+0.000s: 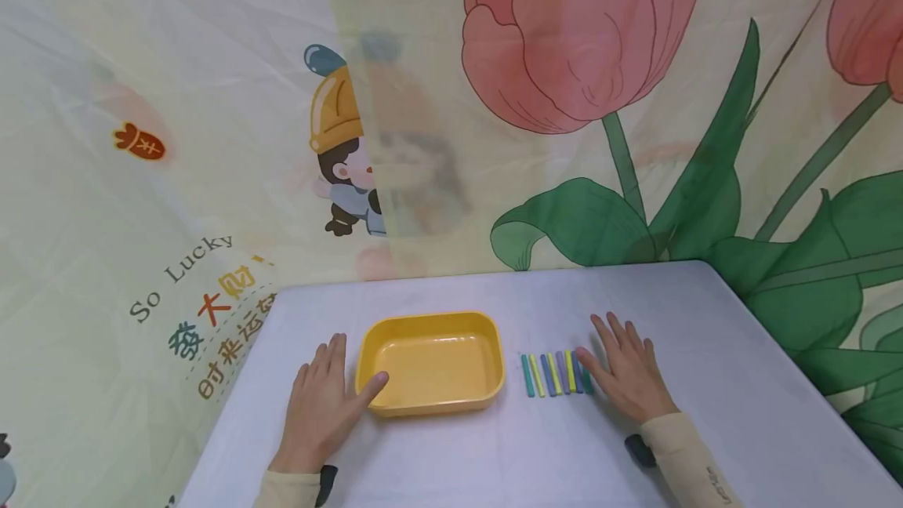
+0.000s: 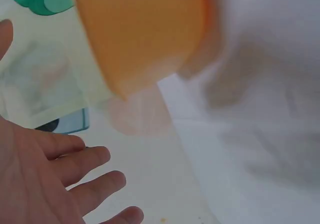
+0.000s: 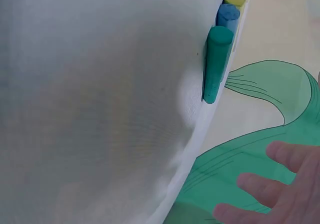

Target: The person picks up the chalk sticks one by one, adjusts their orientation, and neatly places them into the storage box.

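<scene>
Right hand [image 1: 628, 375], fingers spread, nothing gripped, poised at near-empty-handed ease by end of row of slim teal, yellow, blue and purple chalk-like sticks [image 1: 548, 375] on white cloth-covered table [image 1: 451, 461]. Left hand [image 1: 320, 406], likewise spread, beside shallow yellow rectangular plastic tray [image 1: 437, 406] (thumb overlaps rim; contact can't be told). Row lies just right of tray. Step looks like ready pose; next move probably calls for fine thumb-and-finger pinch.

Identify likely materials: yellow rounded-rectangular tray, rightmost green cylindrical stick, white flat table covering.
Yellow tray: probably glossy plastic; bright highlights on its inner wall.
Rightmost green stick: matte, perhaps chalk or wax; dull, slightly speckled side.
White covering: likely matte fabric; fine weave-like texture.
</scene>
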### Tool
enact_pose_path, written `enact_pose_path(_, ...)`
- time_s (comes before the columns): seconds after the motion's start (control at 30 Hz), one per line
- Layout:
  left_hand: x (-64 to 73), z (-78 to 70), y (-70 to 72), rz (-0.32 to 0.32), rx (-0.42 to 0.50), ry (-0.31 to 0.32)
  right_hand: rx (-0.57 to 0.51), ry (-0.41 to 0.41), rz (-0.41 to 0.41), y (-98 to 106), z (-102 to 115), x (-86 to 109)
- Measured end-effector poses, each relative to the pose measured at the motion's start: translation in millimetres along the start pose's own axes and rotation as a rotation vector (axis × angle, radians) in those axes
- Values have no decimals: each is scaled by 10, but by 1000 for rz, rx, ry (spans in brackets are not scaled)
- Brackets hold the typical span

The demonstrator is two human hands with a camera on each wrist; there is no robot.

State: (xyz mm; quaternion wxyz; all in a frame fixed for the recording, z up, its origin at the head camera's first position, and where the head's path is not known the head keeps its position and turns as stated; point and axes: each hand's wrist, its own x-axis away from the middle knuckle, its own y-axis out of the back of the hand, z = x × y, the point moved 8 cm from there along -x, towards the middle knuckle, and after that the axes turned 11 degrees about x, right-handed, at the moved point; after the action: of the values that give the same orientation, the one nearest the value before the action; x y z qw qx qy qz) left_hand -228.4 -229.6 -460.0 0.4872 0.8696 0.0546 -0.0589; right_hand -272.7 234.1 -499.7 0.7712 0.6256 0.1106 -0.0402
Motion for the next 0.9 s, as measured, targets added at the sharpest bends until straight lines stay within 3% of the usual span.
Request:
enact_pose_path(0.17, 60, 83, -175, 43, 17, -15, -9, 0, -5, -5, -37, 13)
enact_pose_path(0.4, 61, 60, -307, 31, 20, -62, -33, 2, -13, 25, -27, 17)
enact_pose_path(0.53, 47, 51, -363, 49, 18, -51, -92, 7, -14, 80, -1, 20)
enact_pose_path(0.67, 33, 45, -393, 79, 19, -24, -171, -14, 36, 109, 7, 26)
enact_pose_path(0.77, 26, 39, -404, 94, 16, -17, -246, -62, 81, 107, -15, 40)
enact_pose_path(0.9, 23, 38, -420, 113, -3, -19, -372, -196, 167, 35, -90, 75)
